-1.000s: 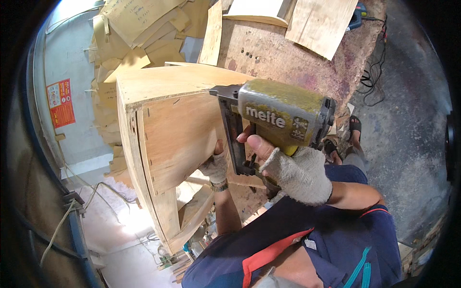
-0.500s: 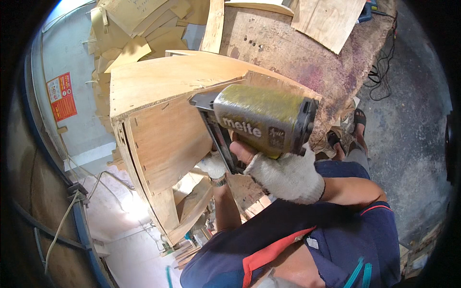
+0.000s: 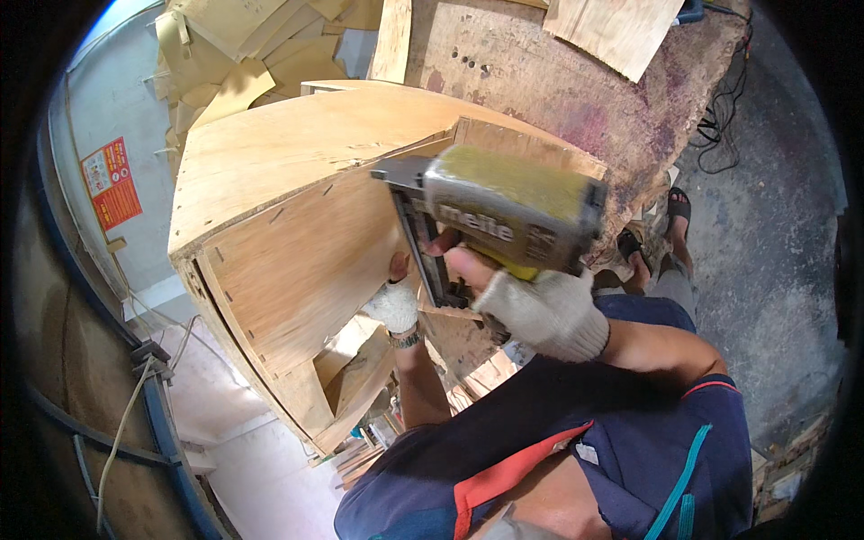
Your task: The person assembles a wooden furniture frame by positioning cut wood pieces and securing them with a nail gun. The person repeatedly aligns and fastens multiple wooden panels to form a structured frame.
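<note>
My right hand (image 3: pixel 540 310), in a white fingerless glove, is wrapped round the handle of a worn yellow-and-grey nail gun (image 3: pixel 517 202). The gun's dark nose lies over the right part of a plywood box (image 3: pixel 310 130); whether it touches the wood I cannot tell. My left hand (image 3: pixel 393 304), gloved likewise and with a metal watch at the wrist, is closed at the lower edge of the box's front plywood panel (image 3: pixel 292 270). Its thumb lies on the panel's face, and the other fingers are mostly hidden. Short fasteners show along the panel's edges.
Beneath the box is a stained workbench (image 3: pixel 531 67) with loose plywood sheets (image 3: pixel 616 31). Thin brown offcuts (image 3: pixel 238 90) pile up at the far left. Another person's sandalled feet (image 3: pixel 677 211) stand at the right, near a black cable (image 3: pixel 720 126). Blue metal framing (image 3: pixel 166 423) runs along the left.
The plywood box has shifted, its left corner moving left and nearer to me. The nail gun has moved slightly right. Both hands keep their hold.
</note>
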Action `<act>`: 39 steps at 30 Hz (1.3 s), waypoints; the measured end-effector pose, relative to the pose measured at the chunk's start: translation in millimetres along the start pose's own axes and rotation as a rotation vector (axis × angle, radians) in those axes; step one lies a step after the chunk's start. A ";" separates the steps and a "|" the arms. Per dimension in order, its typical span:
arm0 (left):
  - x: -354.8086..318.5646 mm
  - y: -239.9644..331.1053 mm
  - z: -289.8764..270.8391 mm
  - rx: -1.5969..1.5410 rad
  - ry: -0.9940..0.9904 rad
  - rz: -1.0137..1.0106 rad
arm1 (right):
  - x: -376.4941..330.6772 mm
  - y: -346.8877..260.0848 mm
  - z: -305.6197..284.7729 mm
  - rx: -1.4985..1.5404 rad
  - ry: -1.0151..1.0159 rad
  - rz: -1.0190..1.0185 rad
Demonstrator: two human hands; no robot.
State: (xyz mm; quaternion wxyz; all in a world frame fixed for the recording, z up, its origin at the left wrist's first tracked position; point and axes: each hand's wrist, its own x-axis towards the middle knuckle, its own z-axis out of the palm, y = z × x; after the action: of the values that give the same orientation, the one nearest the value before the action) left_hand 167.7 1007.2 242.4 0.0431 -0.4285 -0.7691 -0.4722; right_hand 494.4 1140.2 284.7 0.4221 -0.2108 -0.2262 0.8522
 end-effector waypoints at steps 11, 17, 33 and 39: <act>-10.1 60.5 24.8 0.405 0.141 0.186 | 3.1 11.3 -22.9 0.162 0.044 0.167; -9.1 72.6 24.8 0.562 0.165 0.179 | 15.2 27.9 -10.3 -0.003 0.092 0.089; -0.2 64.2 28.6 0.440 0.128 0.328 | 31.2 42.3 -25.0 0.034 0.161 0.064; -5.7 45.5 26.5 0.380 0.202 0.292 | 27.3 66.2 -50.5 0.050 0.143 0.068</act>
State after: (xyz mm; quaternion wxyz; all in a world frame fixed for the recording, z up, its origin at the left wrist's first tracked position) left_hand 212.2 1032.4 256.5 0.2671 -0.4700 -0.7658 -0.3483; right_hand 465.7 1137.2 202.0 0.4132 -0.2681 -0.1671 0.8541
